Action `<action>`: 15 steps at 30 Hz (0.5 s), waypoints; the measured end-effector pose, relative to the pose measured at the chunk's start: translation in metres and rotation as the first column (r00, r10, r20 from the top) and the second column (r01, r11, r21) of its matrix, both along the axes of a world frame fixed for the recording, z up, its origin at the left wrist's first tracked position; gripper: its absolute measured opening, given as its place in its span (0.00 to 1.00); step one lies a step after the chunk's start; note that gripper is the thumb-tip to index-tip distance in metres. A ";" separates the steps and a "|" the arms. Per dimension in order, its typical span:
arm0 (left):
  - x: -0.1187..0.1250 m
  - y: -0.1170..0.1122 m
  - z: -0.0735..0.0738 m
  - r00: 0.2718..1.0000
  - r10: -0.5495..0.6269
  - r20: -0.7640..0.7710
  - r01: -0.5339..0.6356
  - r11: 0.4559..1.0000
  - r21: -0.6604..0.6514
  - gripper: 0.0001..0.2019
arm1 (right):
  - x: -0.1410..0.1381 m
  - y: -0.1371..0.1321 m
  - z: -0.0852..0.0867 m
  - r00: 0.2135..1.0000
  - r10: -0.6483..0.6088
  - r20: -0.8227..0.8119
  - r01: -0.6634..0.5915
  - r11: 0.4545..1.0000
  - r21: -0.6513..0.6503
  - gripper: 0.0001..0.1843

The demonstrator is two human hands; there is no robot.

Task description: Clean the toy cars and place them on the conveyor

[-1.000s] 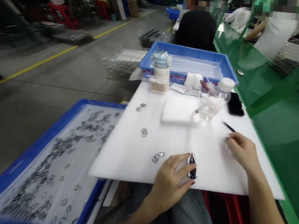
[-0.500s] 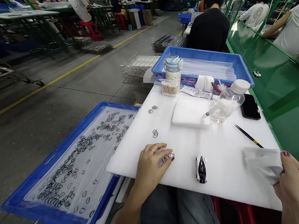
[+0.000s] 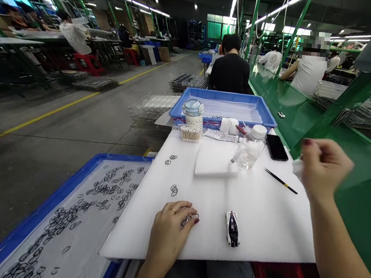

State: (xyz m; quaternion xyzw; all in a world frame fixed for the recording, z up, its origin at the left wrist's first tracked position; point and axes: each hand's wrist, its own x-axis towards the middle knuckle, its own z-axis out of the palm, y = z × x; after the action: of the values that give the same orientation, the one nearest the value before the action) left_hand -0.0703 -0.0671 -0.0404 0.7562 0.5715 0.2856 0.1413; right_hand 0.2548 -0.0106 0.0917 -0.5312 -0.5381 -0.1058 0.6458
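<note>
My left hand [image 3: 169, 227] rests on the white foam-topped table [image 3: 213, 194], fingers curved and a little apart. Thin black rings [image 3: 187, 220] lie by its thumb and index finger. My right hand [image 3: 325, 165], raised over the table's right side, is closed on a white cloth [image 3: 297, 168], mostly hidden behind the fingers and smeared by motion. Between the hands stands a white and black toy car [image 3: 232, 229]. Tweezers [image 3: 280, 180] lie to the left of my right hand. More black rings [image 3: 174, 190] sit beyond my left hand.
A clear bottle [image 3: 250, 149], a phone [image 3: 277, 148], cotton swabs [image 3: 190, 134], a lidded cup [image 3: 193, 113] and a white foam pad [image 3: 214, 160] stand or lie farther back. Behind them is a blue tray [image 3: 264, 107]. Another blue tray [image 3: 100, 159] with many rings sits lower left.
My right hand has lifted with the white cloth and moved up from the table's right front. My left hand stays by the rings. The camera view has tilted upward.
</note>
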 end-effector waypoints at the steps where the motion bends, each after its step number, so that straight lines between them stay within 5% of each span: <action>1: 0.001 0.001 0.001 1.000 -0.004 -0.001 0.004 1.000 -0.010 0.06 | -0.006 0.014 0.003 0.994 0.044 0.104 -0.039 0.998 -0.051 0.10; 4: 0.002 0.004 0.007 0.999 -0.036 0.001 0.036 0.998 -0.044 0.07 | -0.018 0.052 0.000 0.947 0.142 0.287 -0.102 0.983 -0.151 0.10; 7: 0.003 0.004 0.014 0.995 -0.100 0.028 0.101 0.994 -0.048 0.08 | -0.021 0.074 -0.013 0.926 0.256 0.277 -0.176 0.943 -0.282 0.16; 13: 0.003 -0.003 0.019 0.901 -0.394 0.184 0.390 0.919 0.055 0.13 | 0.002 0.065 -0.039 0.985 0.114 -0.131 -0.132 0.981 -0.142 0.22; 15: 0.003 -0.002 0.019 0.869 -0.459 0.184 0.437 0.887 0.148 0.14 | 0.020 0.058 -0.048 0.913 0.040 -0.405 -0.065 0.997 -0.049 0.22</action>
State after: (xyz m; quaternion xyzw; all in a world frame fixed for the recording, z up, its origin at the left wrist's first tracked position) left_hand -0.0672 -0.0693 -0.0213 0.8392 0.3465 0.3532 0.2258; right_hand 0.2743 0.0476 0.0440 -0.5466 -0.4104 0.0401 0.7288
